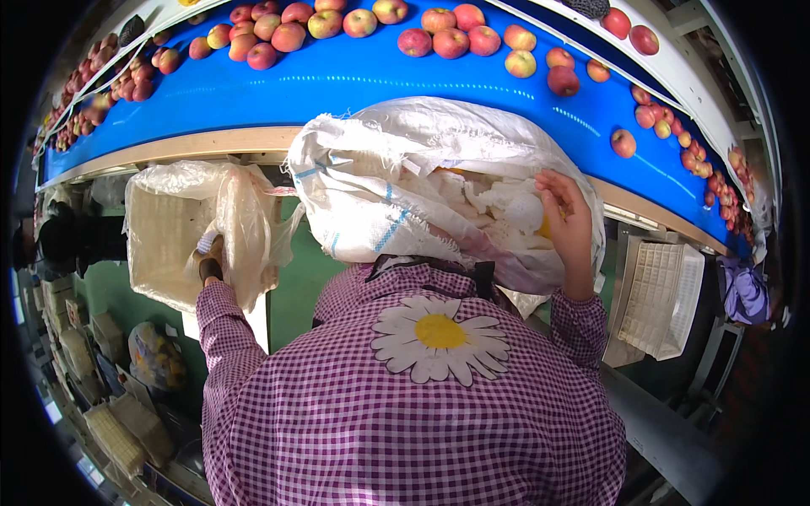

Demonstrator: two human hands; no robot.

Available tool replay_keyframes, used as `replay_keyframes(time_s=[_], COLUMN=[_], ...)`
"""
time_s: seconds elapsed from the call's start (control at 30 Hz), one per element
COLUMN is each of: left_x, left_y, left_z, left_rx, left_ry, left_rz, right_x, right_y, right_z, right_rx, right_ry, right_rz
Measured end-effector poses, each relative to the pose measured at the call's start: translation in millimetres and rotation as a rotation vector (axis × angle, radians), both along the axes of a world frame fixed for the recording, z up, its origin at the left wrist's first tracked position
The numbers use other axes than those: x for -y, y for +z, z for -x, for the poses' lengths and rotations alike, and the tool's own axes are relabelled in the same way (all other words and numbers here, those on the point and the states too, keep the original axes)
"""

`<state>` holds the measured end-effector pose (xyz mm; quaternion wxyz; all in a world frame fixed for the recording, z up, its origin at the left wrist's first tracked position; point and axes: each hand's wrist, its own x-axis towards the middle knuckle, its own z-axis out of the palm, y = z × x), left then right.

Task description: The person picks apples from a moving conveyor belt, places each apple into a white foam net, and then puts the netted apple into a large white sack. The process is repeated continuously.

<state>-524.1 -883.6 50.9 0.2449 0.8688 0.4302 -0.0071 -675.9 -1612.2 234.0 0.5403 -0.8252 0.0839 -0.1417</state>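
Observation:
My left hand (211, 259) reaches into a crate (166, 234) lined with clear plastic film, at the liner's right side. A small pale, mesh-like piece (206, 242) shows at its fingers; whether they grip it is unclear. Directly before me, a white woven sack (354, 215) with blue stripes lies open against the conveyor edge. White foam fruit nets (524, 214) fill its mouth, with some yellow pieces (545, 226) among them. My right hand (565, 205) is over the right side of that opening, fingers bent and slightly apart, with nothing visible in them.
Beyond the sack runs a blue conveyor belt (221, 107) with many loose apples (450, 43) along it. A wooden edge (209, 142) borders the belt. To the right stands a white plastic crate (661, 297), with a purple cloth item (745, 291) farther out. Crates (117, 436) stand at lower left.

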Motion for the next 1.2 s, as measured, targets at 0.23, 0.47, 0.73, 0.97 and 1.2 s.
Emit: replay_keyframes(time_s=[0.23, 0.47, 0.73, 0.97, 1.2], left_x=[-12, 58, 382, 470, 438], left_y=[-43, 62, 212, 215, 180], left_z=[17, -35, 11, 63, 57], left_rx=[-0.140, -0.177, 0.498, 0.542, 0.306], left_ry=[-0.163, -0.331, -1.216, -1.542, -1.349], left_rz=[-0.124, -0.025, 1.185, 1.149, 1.252], right_x=[19, 4, -74, -110, -100], right_y=[-13, -9, 50, 20, 9], right_z=[12, 15, 1, -3, 3], right_rx=[-0.222, -0.262, -0.146, 0.061, 0.354], right_ry=[0.023, 0.067, 0.161, 0.132, 0.282], right_rz=[0.284, 0.108, -0.835, -0.613, -0.004])
